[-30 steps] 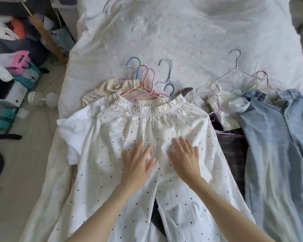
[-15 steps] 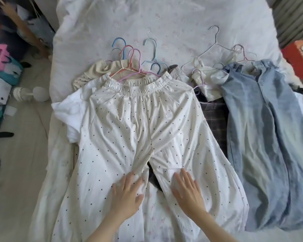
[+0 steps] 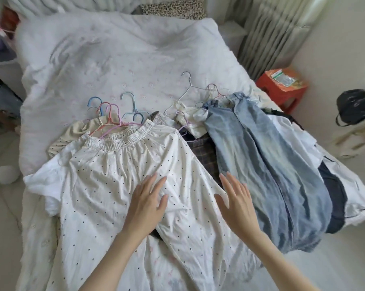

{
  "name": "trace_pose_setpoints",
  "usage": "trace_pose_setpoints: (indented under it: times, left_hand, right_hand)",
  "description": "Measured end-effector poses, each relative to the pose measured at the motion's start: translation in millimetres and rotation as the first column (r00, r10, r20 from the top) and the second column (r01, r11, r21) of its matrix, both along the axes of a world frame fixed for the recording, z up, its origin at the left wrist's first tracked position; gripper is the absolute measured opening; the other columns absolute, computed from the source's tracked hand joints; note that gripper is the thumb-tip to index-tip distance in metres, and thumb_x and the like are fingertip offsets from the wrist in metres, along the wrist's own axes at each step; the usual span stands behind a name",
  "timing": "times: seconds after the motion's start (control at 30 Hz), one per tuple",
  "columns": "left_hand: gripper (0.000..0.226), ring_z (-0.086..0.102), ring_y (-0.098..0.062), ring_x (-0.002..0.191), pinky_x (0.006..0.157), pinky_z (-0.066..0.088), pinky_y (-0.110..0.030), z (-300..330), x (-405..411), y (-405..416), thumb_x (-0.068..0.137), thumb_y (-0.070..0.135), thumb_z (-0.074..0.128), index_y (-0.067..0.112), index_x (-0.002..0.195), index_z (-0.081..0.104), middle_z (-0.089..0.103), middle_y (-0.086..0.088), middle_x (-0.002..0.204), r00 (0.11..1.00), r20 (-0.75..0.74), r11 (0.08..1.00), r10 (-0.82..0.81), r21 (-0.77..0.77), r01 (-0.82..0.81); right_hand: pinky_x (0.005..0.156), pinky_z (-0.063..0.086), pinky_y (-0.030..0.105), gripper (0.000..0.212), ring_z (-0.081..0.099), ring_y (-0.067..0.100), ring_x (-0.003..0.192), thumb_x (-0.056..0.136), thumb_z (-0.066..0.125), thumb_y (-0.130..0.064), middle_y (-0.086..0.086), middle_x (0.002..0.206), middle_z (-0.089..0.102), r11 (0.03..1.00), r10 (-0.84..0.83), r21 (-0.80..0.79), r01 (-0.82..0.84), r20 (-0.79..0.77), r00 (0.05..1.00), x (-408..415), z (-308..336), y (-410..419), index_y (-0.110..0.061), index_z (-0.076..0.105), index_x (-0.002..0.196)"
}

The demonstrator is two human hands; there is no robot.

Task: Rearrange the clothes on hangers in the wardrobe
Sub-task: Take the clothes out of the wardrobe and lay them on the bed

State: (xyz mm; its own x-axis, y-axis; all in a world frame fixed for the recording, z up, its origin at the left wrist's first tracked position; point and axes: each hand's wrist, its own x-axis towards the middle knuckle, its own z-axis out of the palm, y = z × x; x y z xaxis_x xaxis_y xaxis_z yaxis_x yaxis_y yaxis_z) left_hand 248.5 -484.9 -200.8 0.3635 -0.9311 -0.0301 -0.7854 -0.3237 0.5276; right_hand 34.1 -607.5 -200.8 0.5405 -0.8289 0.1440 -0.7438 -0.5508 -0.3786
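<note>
No text, label or number is legible; print on the packet (image 3: 282, 79) atop the orange stool (image 3: 281, 89) is blurred.

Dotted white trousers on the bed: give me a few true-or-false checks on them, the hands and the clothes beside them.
1. Both hands lie flat on cloth with straight fingers. True: the left hand rests on the dotted white trousers, the right hand at their right edge.
2. The trousers' elastic waistband points toward the person. False: it points away, toward the hangers.
3. The blue jeans lie to the right of the trousers. True.
4. The right hand grips a hanger. False: it holds nothing.
5. An orange stool stands right of the bed. True.
</note>
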Motion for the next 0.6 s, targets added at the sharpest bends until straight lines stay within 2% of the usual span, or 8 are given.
trace_pose_setpoints:
  times: [0.07,0.13,0.23,0.3,0.4,0.5,0.6]
  left_hand:
    - [0.071,0.018,-0.020,0.142,0.114,0.015,-0.035,6.4,-21.4,-15.7,0.083,0.055,0.014,0.023,0.142,0.035,0.026,-0.001,0.151,0.999,0.013,0.999,-0.036,0.003,0.036]
    - [0.075,0.006,-0.015,0.144,0.115,0.007,-0.031,8.9,-48.9,-23.5,0.079,0.059,0.008,0.028,0.144,0.027,0.016,0.004,0.154,0.999,-0.028,0.998,-0.041,0.047,0.042]
    - [0.069,-0.002,-0.010,0.143,0.113,0.000,-0.024,17.8,-92.6,-37.7,0.082,0.057,0.012,0.031,0.145,0.021,0.010,0.007,0.155,0.996,-0.092,0.999,0.006,0.049,-0.001]
    - [0.067,-0.001,-0.011,0.143,0.113,0.001,-0.024,25.9,-118.0,-59.2,0.083,0.054,0.015,0.030,0.145,0.022,0.011,0.005,0.155,0.995,-0.096,1.000,0.017,0.024,-0.015]
    - [0.078,0.005,-0.014,0.143,0.113,0.004,-0.025,37.1,-154.3,-103.5,0.076,0.061,0.009,0.029,0.144,0.027,0.016,0.003,0.154,0.997,-0.080,0.998,0.014,-0.062,-0.019]
    - [0.077,0.016,-0.019,0.142,0.111,0.008,-0.024,38.3,-198.8,-147.2,0.077,0.059,0.015,0.022,0.141,0.038,0.027,-0.002,0.151,0.992,-0.085,0.983,0.098,-0.148,-0.109]
    - [0.074,0.021,-0.022,0.141,0.111,0.011,-0.025,29.8,-252.7,-173.0,0.079,0.058,0.019,0.020,0.138,0.041,0.032,-0.004,0.149,0.984,-0.136,0.980,0.114,-0.149,-0.134]
  right_hand:
    - [0.108,0.026,0.048,0.051,0.044,0.028,0.129,0.091,0.045,-0.038,0.011,0.139,0.047,0.999,-0.052,0.001,0.052,0.038,0.998,-15.3,9.3,-7.3,-0.015,0.045,0.136]
    - [0.109,0.027,0.049,0.052,0.043,0.027,0.130,0.089,0.047,-0.036,0.010,0.141,0.045,0.997,-0.078,0.020,0.077,0.074,0.994,-35.5,12.0,-11.9,-0.018,0.042,0.138]
    - [0.109,0.025,0.049,0.052,0.045,0.027,0.129,0.089,0.045,-0.038,0.009,0.139,0.048,0.995,-0.096,0.013,0.095,0.103,0.990,-73.2,13.5,-24.3,-0.018,0.044,0.137]
    - [0.107,0.027,0.051,0.052,0.047,0.028,0.127,0.089,0.041,-0.040,0.010,0.136,0.050,0.995,-0.101,0.000,0.102,0.126,0.987,-99.5,18.1,-41.2,-0.015,0.047,0.134]
    - [0.106,0.031,0.052,0.050,0.047,0.029,0.127,0.088,0.050,-0.032,0.012,0.135,0.051,0.993,-0.108,-0.028,0.114,0.166,0.980,-139.8,27.6,-77.8,-0.012,0.048,0.134]
    - [0.109,0.024,0.046,0.048,0.044,0.030,0.129,0.090,0.059,-0.022,0.013,0.138,0.048,0.995,-0.092,-0.029,0.099,0.185,0.979,-183.2,34.2,-124.6,-0.012,0.047,0.135]
    - [0.110,0.027,0.047,0.048,0.041,0.030,0.131,0.090,0.055,-0.026,0.012,0.140,0.046,0.997,-0.070,-0.027,0.076,0.161,0.984,-224.2,39.3,-161.7,-0.013,0.046,0.136]
